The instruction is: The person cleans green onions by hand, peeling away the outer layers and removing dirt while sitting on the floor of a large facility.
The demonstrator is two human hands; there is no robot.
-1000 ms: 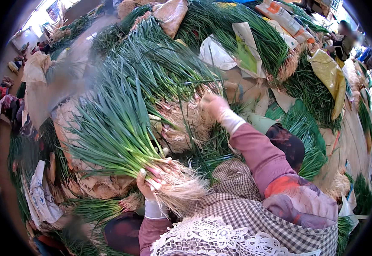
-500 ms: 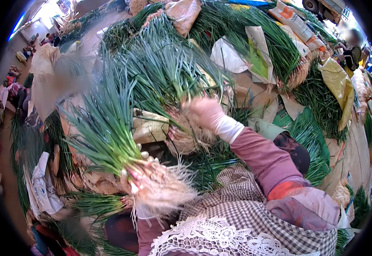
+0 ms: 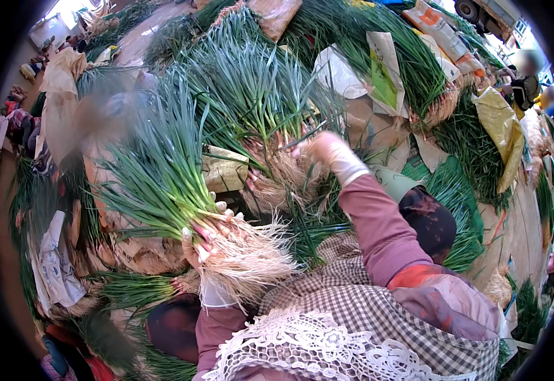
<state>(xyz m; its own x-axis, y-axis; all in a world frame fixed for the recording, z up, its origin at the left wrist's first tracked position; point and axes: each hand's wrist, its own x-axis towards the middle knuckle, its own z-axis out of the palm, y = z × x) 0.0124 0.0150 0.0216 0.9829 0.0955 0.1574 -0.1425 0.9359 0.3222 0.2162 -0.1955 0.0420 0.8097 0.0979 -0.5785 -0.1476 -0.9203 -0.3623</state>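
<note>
My left hand (image 3: 190, 249) is wrapped round a thick bunch of green garlic (image 3: 178, 200). Its thumb and fingertips show at either side of the pinkish-white stems. Long pale roots hang toward my lap, and the leaves fan out to the far left. My right hand (image 3: 329, 152), smeared by motion, is at the root end of a large green garlic pile (image 3: 251, 95) in front of me. Whether its fingers hold a stalk is not clear. Loose roots (image 3: 277, 184) spill from the pile's near side, beside a yellowish printed packet (image 3: 224, 170).
More green garlic heaps (image 3: 391, 63) lie across the far side with sacks among them. A yellow sack (image 3: 502, 136) and a green net (image 3: 464, 190) are on the right. A small bunch (image 3: 137, 287) lies by my left knee. Other people (image 3: 524, 82) sit farther off.
My right hand has shifted right, away from the pile's middle toward its right edge. The bunch in my left hand has stayed nearly in place, its roots settling slightly.
</note>
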